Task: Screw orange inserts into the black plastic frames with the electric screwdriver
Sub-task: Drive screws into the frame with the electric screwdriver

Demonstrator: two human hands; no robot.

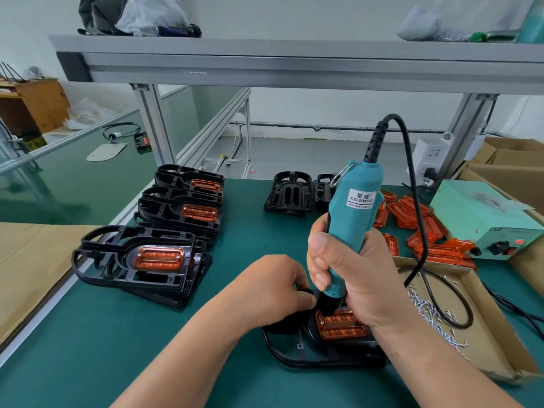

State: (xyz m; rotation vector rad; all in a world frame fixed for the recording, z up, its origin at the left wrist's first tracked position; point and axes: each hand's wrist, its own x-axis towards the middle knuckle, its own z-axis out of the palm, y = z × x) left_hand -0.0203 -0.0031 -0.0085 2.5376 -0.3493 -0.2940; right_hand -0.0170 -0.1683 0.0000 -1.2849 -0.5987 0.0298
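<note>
My right hand (pixel 348 269) grips a teal electric screwdriver (pixel 354 207) held upright, its black tip down on the left end of an orange insert (pixel 343 326). That insert sits in a black plastic frame (pixel 297 353) lying on the green mat in front of me. My left hand (pixel 275 290) holds the frame's left part, fingers curled by the screwdriver tip. Part of the frame is hidden under both hands.
Stacks of black frames with orange inserts (pixel 160 257) stand at left. Bare black frames (pixel 290 194) and loose orange inserts (pixel 424 222) lie at the back right. A cardboard tray of small screws (pixel 435 316) sits at right, beside a green power box (pixel 482 219). An aluminium shelf (pixel 294 63) hangs overhead.
</note>
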